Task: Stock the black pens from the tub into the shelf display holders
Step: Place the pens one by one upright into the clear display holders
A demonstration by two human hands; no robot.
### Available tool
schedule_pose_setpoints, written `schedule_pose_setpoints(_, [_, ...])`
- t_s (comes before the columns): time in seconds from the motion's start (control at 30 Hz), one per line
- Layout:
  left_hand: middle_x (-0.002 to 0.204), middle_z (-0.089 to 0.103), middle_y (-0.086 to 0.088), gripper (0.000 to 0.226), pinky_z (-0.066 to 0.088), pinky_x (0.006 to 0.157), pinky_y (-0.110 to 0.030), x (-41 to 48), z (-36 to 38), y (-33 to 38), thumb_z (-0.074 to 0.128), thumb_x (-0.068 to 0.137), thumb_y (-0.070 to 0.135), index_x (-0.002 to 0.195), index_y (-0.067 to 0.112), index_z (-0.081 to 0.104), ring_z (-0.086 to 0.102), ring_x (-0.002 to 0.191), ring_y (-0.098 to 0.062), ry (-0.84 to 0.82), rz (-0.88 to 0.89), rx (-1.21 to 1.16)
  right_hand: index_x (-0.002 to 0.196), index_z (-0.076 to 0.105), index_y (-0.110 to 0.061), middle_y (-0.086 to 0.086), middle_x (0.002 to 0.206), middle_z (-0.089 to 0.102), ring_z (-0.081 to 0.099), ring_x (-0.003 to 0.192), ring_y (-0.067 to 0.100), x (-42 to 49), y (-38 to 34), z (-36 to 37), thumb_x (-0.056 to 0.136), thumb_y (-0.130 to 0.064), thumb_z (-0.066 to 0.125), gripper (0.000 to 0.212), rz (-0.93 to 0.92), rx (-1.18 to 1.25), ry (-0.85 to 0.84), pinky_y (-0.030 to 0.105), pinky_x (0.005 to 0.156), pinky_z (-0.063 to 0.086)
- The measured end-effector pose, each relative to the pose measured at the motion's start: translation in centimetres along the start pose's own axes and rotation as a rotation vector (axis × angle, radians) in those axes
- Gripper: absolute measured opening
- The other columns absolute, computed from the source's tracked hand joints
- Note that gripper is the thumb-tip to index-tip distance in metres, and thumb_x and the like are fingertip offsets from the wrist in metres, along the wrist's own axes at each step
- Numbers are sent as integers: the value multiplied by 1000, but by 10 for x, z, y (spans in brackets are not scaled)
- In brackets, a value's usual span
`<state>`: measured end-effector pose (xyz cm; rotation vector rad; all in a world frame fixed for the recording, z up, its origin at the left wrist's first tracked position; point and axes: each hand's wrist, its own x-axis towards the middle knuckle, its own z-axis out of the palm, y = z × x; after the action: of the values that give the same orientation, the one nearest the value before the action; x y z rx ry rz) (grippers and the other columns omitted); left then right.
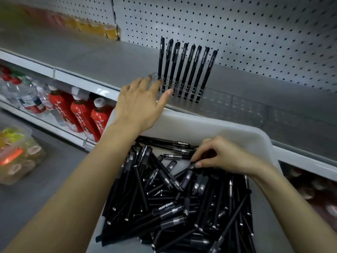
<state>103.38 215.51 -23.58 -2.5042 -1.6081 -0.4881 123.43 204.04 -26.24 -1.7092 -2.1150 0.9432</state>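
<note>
A white tub [237, 132] in front of me holds a loose heap of black pens [173, 203]. On the grey shelf [102, 57] stands a clear display holder [215, 95] with several black pens [184, 70] upright in a row. My left hand [140, 103] reaches with straight fingers to the holder's left end and touches it. Inside the tub at its far right, my right hand [222, 156] pinches one black pen [189, 168] out of the heap with thumb and fingertips.
A white pegboard wall [255, 33] backs the shelf. The shelf below carries red-labelled drink bottles [82, 114] and water bottles [27, 95]. A clear pack of colourful items [16, 157] lies at lower left. Yellow and orange packs [94, 28] sit blurred at the shelf's far left.
</note>
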Motion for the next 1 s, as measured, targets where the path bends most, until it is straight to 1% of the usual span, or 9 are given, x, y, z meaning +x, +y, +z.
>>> schedule_pose_setpoints(0.13, [149,36,-9,63,27,105,-45,0,-1,1,13,97,57,144,21,36,30,137,-27,-10,-4,-5,84,73,-21,-5,90,65,61,83,9,1,3,0,81,-19,72,4,-15,5,-25,23,80,48])
schedule_pose_setpoints(0.2, [148,36,-9,65,28,104,-45,-1,-1,1,11,96,59,143,21,36,31,136,-28,-8,-3,10,82,70,-25,-5,92,65,61,84,6,-1,2,-1,84,-19,70,6,-25,16,-27,20,80,47])
schedule_pose_setpoints(0.27, [149,36,-9,67,28,105,-45,-1,-2,2,9,96,60,143,22,36,30,136,-28,-13,-4,11,81,66,-26,-8,88,67,60,83,2,-2,0,-3,86,-16,67,11,-54,72,2,14,77,45])
schedule_pose_setpoints(0.33, [150,33,-9,65,27,105,-46,-1,-2,2,10,96,59,144,22,34,29,137,-28,-28,-1,8,80,65,-23,-9,81,68,61,77,-1,-3,-3,-4,88,-13,64,13,-72,149,61,13,74,46])
schedule_pose_setpoints(0.4, [151,33,-8,65,27,106,-46,-1,-2,2,10,96,58,145,23,33,29,137,-27,-32,1,11,82,63,-12,-3,73,67,64,69,3,-5,-8,-5,89,-7,60,10,-61,336,109,18,65,51])
schedule_pose_setpoints(0.5, [149,36,-8,69,28,105,-45,-1,-1,1,6,94,61,144,23,35,32,136,-27,-17,-8,13,81,61,-1,16,77,70,68,66,17,-9,-19,-7,87,-3,59,6,-40,598,198,28,59,54])
schedule_pose_setpoints(0.67, [147,39,-8,74,32,104,-45,-2,-2,2,3,90,61,142,23,37,36,134,-28,-7,-11,14,78,62,-5,12,79,73,64,57,15,-12,-26,-14,78,-17,64,12,-25,752,322,20,46,47])
schedule_pose_setpoints(0.87, [147,39,-6,75,32,103,-44,-2,-3,3,1,89,63,142,25,37,36,134,-25,-7,-23,11,81,72,-10,12,83,70,63,64,13,-14,-26,-16,71,-11,66,12,-26,1035,287,19,59,50])
schedule_pose_setpoints(1.0, [147,40,-5,79,32,103,-45,-1,-2,3,-3,86,63,142,25,38,35,135,-25,-6,-21,10,90,70,-4,11,86,71,66,69,13,-17,-31,-29,71,-7,64,20,-37,1037,301,18,62,52])
